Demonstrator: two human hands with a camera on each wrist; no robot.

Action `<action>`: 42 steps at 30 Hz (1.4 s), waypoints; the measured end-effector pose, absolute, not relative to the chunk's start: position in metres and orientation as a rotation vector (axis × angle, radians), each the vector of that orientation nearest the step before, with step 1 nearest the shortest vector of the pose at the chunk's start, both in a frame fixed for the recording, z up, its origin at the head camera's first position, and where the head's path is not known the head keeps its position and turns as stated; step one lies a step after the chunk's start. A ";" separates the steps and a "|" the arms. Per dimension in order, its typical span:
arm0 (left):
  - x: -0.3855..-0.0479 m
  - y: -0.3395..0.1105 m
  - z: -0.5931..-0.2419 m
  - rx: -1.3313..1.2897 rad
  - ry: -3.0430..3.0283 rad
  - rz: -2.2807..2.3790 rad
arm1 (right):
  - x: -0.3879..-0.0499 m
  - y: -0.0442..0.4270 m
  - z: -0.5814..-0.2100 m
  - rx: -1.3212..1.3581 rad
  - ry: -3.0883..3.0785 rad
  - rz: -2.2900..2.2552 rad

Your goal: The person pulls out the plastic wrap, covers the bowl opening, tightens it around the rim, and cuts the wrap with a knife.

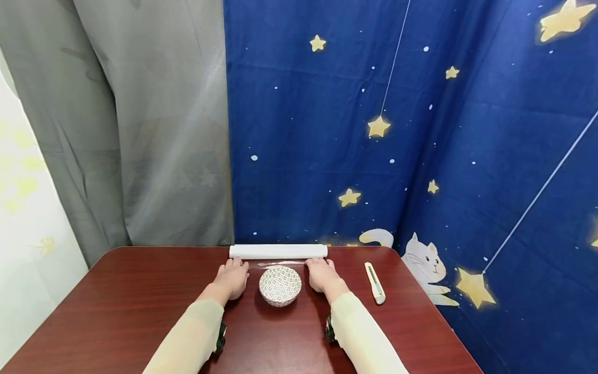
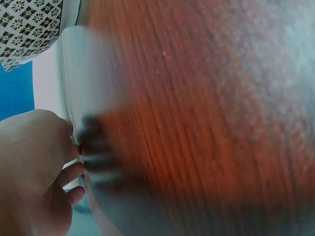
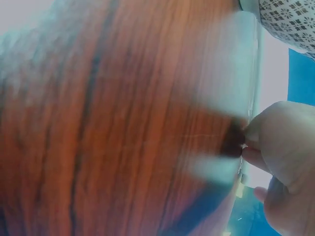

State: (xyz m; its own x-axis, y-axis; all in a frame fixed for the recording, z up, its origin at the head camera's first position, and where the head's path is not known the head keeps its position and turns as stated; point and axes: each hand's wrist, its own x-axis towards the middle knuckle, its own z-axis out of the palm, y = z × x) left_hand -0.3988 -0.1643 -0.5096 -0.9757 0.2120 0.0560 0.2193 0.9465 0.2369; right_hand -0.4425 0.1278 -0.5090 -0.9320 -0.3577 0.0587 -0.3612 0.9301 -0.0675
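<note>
My left hand (image 1: 231,279) and right hand (image 1: 322,275) each pinch the loose edge of the clear film (image 1: 280,264), just in front of the white roll (image 1: 278,251) along the tabletop's (image 1: 154,291) far edge. I judge I'm barely started: a short strip is free, the rest seemingly wound and uncut. The patterned bowl (image 1: 280,285) between my hands shows no film over it; the utility knife (image 1: 375,283) lies unused near the right edge.

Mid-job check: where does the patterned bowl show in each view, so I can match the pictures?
Head: patterned bowl at lower middle, between left hand and right hand.
Left wrist: bowl in top-left corner, cut off by the frame.
Right wrist: bowl in top-right corner, also cut off.
Shared landmark: white roll, a pale strip in both wrist views.
</note>
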 end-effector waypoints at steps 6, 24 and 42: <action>-0.398 -0.166 -0.506 -0.366 -3.036 -0.333 | -0.440 0.130 -0.503 0.603 -3.006 0.022; -0.474 -0.193 -0.582 -0.357 -2.896 -0.183 | -0.443 0.128 -0.501 0.547 -2.844 0.049; -0.431 -0.186 -0.532 -0.403 -2.870 -0.315 | -0.438 0.139 -0.509 0.613 -2.793 0.092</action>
State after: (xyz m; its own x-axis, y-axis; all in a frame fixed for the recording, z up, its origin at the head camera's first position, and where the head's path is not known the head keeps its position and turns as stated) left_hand -0.4306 -0.1864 -0.5321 -0.9368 0.2443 0.2505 0.2928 0.9393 0.1788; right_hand -0.4376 0.1387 -0.5095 -0.8708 -0.4013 0.2840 -0.4191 0.9079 -0.0024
